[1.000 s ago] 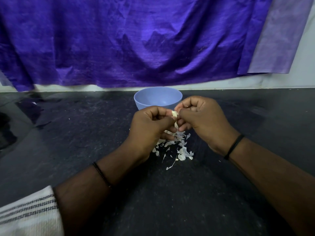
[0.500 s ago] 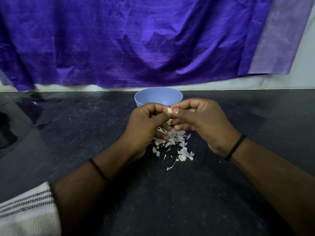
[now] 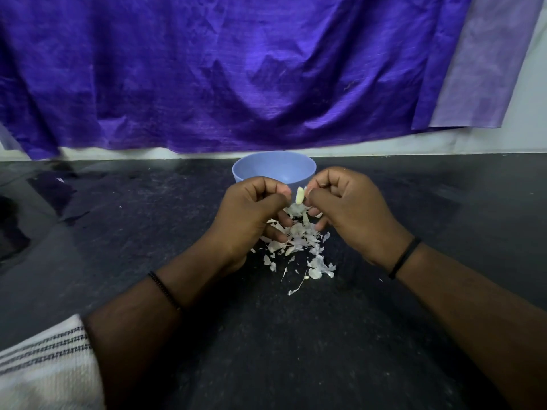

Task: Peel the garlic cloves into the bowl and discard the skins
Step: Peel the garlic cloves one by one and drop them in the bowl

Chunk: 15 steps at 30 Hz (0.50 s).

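Now both hands pinch 1 garlic clove (image 3: 299,195) at frame centre, just below the bowl (image 3: 274,167): left hand (image 3: 251,214) and right hand (image 3: 346,208) fingers curled on it. Best strip the skin downward, onto the skins (image 3: 299,244) beneath.

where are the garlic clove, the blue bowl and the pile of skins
garlic clove (image 3: 299,195), head view, on its pale middle between the fingertips
blue bowl (image 3: 273,170), head view, on its inner back wall
pile of skins (image 3: 302,241), head view, on the heap's centre
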Motion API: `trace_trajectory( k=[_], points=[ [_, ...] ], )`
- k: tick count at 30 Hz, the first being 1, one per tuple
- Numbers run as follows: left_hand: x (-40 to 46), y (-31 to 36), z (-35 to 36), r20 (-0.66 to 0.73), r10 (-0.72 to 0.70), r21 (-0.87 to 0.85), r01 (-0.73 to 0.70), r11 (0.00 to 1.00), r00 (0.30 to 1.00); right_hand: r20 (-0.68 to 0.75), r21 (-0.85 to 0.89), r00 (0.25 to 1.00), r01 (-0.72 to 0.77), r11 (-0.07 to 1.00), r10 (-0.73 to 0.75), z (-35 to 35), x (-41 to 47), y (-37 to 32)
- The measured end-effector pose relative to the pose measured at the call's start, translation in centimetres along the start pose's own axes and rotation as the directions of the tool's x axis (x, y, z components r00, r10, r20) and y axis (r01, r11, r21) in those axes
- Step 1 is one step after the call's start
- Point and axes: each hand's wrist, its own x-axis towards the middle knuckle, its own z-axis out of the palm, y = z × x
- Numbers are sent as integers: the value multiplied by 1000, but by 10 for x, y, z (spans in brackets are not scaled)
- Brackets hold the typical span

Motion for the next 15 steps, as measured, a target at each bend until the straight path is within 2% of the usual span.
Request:
trace_trajectory(
  k=[3,7,10,15],
  points=[
    [-2,1,3,18,-1,-42,1,999,1000,6,25,1000,-9,1000,9,2,-1,1],
    [-4,0,7,-5,15,-57,-15,998,1000,-28,-6,998,59,998,-59,1,0,1],
    [-4,-1,7,-32,2,-77,-4,997,999,30,-46,994,104,993,-103,2,-1,0],
    [-4,0,7,-57,-41,-123,34,992,998,52,15,997,60,998,-61,3,-1,0]
  ],
)
